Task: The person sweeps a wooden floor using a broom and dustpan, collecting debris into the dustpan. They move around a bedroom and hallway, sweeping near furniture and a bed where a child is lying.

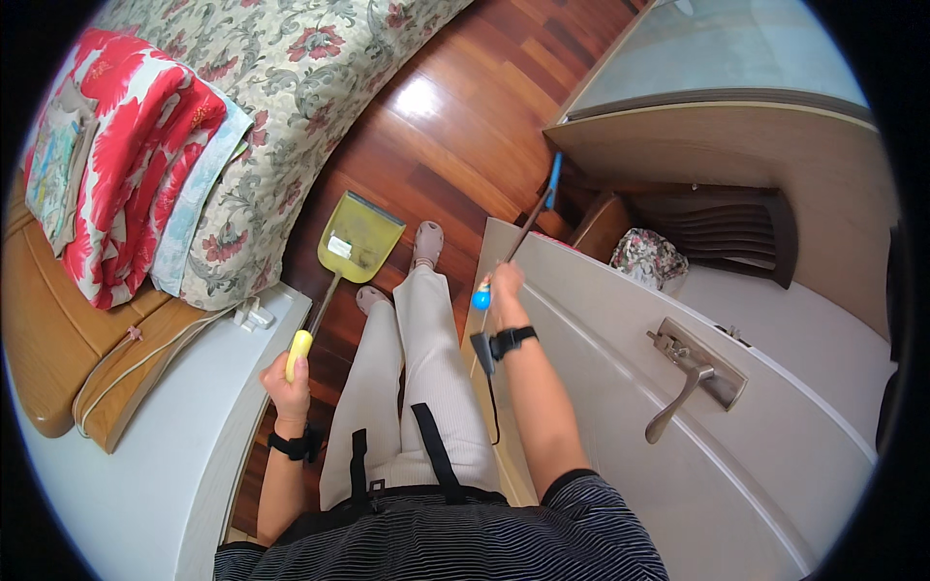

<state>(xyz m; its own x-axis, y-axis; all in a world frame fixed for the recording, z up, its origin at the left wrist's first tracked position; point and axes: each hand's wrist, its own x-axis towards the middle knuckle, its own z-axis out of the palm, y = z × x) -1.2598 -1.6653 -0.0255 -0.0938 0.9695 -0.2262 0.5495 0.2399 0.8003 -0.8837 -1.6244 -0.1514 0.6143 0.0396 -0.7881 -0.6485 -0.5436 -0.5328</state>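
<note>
My left hand (288,385) grips the yellow handle of a long-handled dustpan. Its yellow-green pan (361,236) is over the wooden floor, left of my feet, with a whitish patch inside. My right hand (506,285) is closed around the dark pole of a tool with a blue head (554,181), seen edge-on; I cannot tell for certain whether it is a broom. That head is beside the dark corner past the door edge. A blue ball (481,298) shows beside my right hand; how it is attached is unclear.
An open white door (639,363) with a metal handle (683,407) stands close on the right. Behind it are a dark slatted chair (719,229) and a floral bundle (649,259). A bed (290,80) with folded bedding (138,167) lies left, beside a white surface with a cable.
</note>
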